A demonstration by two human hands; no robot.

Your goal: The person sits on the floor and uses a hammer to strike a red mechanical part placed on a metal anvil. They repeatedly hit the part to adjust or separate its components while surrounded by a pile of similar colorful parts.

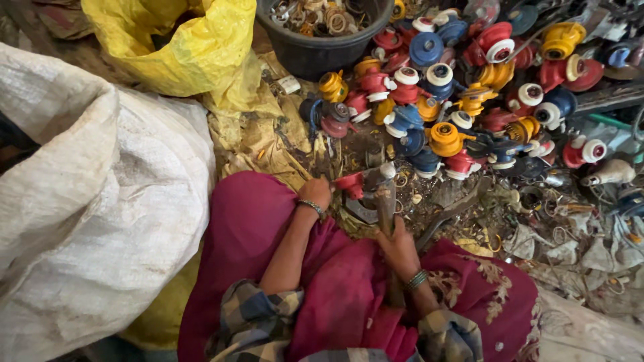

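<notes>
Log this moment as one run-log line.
left hand: steadies red plastic part | right hand: grips hammer | behind: pile of coloured parts, black tub

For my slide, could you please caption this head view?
Left hand steadies a small red plastic part; right hand grips a wooden-handled hammer beside piled coloured parts.

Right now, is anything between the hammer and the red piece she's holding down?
Nothing visible does. The left hand pins the red plastic part on the ground, and the hammer in the right hand has its head right beside it, with no scrap between them.
</notes>
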